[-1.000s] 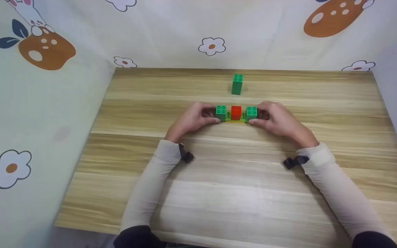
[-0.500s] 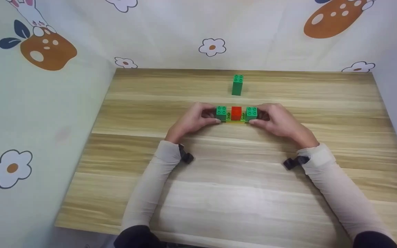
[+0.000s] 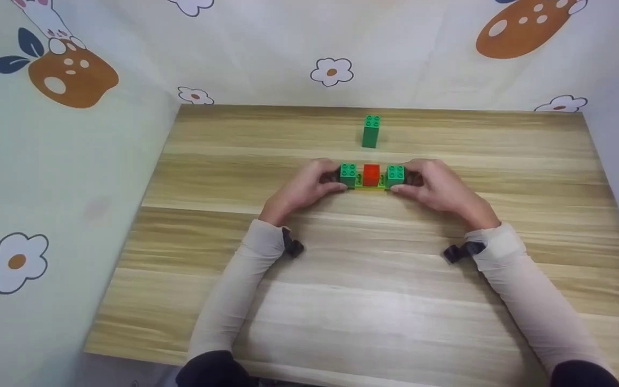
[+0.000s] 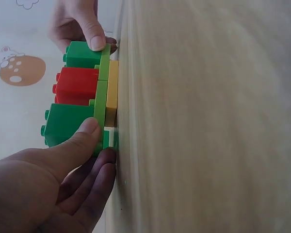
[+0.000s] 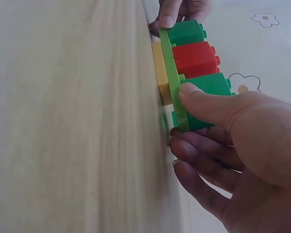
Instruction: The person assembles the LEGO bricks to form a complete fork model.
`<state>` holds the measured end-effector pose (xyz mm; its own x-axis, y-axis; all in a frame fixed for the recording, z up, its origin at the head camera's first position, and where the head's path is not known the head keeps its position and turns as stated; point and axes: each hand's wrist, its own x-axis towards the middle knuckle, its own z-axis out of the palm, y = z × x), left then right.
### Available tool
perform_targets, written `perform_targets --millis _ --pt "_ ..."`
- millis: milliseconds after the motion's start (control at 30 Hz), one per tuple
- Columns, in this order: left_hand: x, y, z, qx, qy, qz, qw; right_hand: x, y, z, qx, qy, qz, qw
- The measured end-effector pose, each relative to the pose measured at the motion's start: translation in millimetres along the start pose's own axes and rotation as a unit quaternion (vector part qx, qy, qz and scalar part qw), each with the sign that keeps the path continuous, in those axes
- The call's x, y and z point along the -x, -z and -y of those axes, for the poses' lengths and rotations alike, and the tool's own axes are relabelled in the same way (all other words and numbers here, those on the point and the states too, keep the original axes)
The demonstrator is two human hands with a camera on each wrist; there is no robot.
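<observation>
Both hands hold a row of joined toy building bricks low over the wooden table [image 3: 352, 279]. Two green bricks, the left one [image 3: 348, 175] and the right one [image 3: 395, 176], flank a red brick [image 3: 371, 175]. They sit studs up on light green plates [image 4: 101, 92], with a yellow brick [image 4: 112, 92] beneath the middle. My left hand [image 3: 307, 185] pinches the left end, thumb on the plate's near side and fingers behind and below. At the right end my right hand [image 3: 438, 185] grips likewise, its thumb [image 5: 196, 99] over the plate edge and green brick.
Farther back on the table, a tall green brick stack [image 3: 371, 132] stands upright behind the row. A patterned cloth wall [image 3: 266, 48] closes off the back, with more wall at the left and right sides.
The held row and both hands have shifted very slightly to the right. Both grips look the same, and the tall green stack stays put.
</observation>
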<state>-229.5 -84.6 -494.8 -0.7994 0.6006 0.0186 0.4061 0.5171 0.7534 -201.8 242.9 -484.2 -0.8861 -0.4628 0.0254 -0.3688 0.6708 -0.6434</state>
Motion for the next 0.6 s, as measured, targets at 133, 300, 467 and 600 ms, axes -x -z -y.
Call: perform_targets --millis 133,300,467,600 --pt "-0.1 -0.6 3.5 0.046 0.016 0.002 0.9988 0.2 2 -1 0.002 0.001 0.003 1.0000" --pt "-0.3 1.2 8.6 0.086 0.028 0.010 0.9959 -1.1 2 -1 0.009 0.004 0.003 0.9999" --pt "-0.6 5.8 12.8 0.115 0.028 0.027 0.9926 0.3 3 0 0.011 0.002 0.001 0.9999" --pt "-1.6 10.3 15.6 0.116 0.023 0.020 0.9928 0.7 3 1 0.014 0.000 0.001 0.9999"
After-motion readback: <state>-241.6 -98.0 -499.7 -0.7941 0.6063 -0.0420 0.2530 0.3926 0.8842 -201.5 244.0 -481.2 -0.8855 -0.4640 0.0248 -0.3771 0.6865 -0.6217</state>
